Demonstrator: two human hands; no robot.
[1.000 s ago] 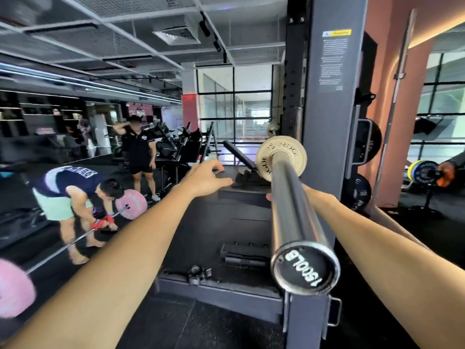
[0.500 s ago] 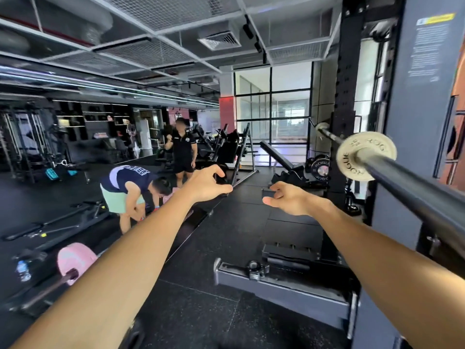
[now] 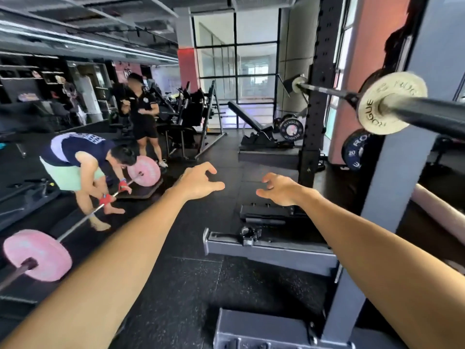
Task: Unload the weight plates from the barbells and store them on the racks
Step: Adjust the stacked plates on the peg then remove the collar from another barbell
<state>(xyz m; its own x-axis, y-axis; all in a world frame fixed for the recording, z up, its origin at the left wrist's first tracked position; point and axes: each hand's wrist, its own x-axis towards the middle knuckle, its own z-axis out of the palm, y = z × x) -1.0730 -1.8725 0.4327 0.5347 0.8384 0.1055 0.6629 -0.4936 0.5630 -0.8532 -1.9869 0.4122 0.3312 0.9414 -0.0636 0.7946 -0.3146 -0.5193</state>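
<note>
Both hands, left hand (image 3: 198, 181) and right hand (image 3: 280, 188), released, empty, left of racked barbell (image 3: 427, 114); likely between loads.

You stand on a black speckled rubber floor (image 3: 191, 285). Beyond your fingertips, a tall black-framed grid window (image 3: 236, 59) lets in pale daylight beside a red-banded grey pillar (image 3: 185, 46). Overhead runs a dark open metal-mesh ceiling (image 3: 100, 11); a salmon-pink wall (image 3: 364, 46) rises to the right.
</note>
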